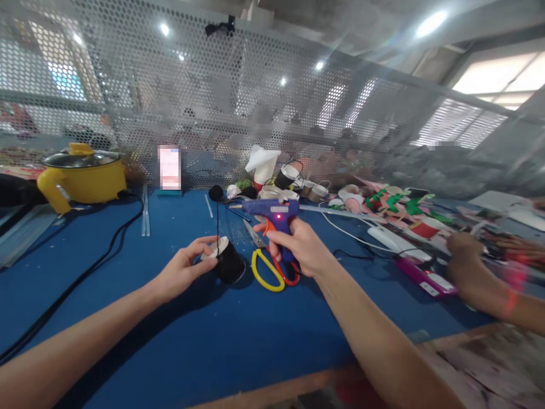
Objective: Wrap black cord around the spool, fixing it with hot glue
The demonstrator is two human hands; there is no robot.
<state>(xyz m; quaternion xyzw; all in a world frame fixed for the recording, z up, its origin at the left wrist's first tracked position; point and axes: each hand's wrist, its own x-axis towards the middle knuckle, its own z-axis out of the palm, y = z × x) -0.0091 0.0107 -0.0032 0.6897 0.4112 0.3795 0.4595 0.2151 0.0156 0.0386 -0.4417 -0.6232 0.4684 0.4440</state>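
My right hand (pixel 293 244) is wrapped round the handle of a blue hot glue gun (pixel 272 208) with an orange trigger. Its nozzle points left, and a small red light glows on its side. Between thumb and fingers, my left hand (pixel 189 262) pinches the pale rim of a small cup wrapped in black cord (pixel 230 262), tilted over the table. A strand of black cord (pixel 218 221) runs from the cup up to a black ball of cord (pixel 216 193). Scissors (pixel 267 271) with yellow and red handles lie beneath the glue gun, partly hidden by it.
A yellow electric pot (pixel 85 179) stands at the left, its black cable (pixel 114 247) crossing the blue table. A phone (pixel 169 167) leans by the mesh partition. Small cups (pixel 287 176) and craft pieces (pixel 394 201) crowd the back. At right, another person's hand (pixel 472 272) is beside a purple power strip (pixel 426 278).
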